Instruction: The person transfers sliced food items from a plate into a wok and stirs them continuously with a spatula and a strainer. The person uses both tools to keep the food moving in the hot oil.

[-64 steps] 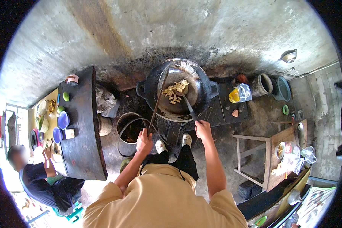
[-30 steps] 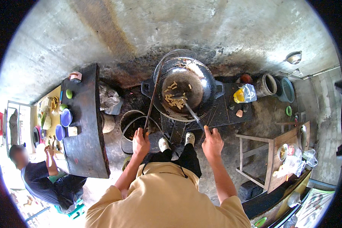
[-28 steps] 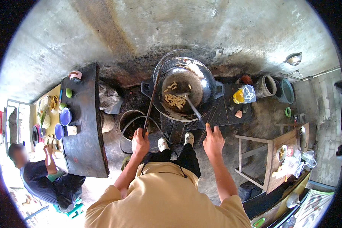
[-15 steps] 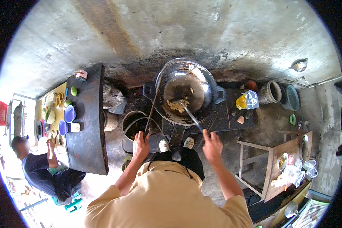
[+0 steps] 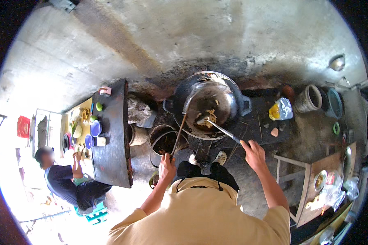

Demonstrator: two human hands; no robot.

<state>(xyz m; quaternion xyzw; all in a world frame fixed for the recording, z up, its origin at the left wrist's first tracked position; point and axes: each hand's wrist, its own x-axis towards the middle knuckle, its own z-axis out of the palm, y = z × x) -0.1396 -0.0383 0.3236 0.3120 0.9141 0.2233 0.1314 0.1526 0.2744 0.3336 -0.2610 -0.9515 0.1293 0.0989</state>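
My left hand point(image 5: 166, 167) is closed round the long handle of a wire strainer point(image 5: 178, 134), which reaches up into the left part of a big black wok point(image 5: 233, 107) with two side handles. My right hand point(image 5: 254, 153) grips a metal spatula point(image 5: 225, 131) by its dark handle, the blade down inside the wok among short pale-golden pieces of food point(image 5: 211, 114). A few pieces lie apart higher in the wok. Below it stands a blackened bucket point(image 5: 158, 132), just above my left hand. The wok sits on a sooty stand, in front of my shoes.
A person point(image 5: 65, 179) sits at the left beside a dark table point(image 5: 110, 159) holding purple bowls point(image 5: 95, 128) and green fruit. Right of the wok are a bag of yellow liquid point(image 5: 276, 110), buckets point(image 5: 307, 99) and a wooden table point(image 5: 306, 208) with plastic bags. A wall rises behind.
The whole scene has shifted right in the view. The spatula has moved about in the wok, and the scattered food is more bunched round its blade. Both hands still hold their handles.
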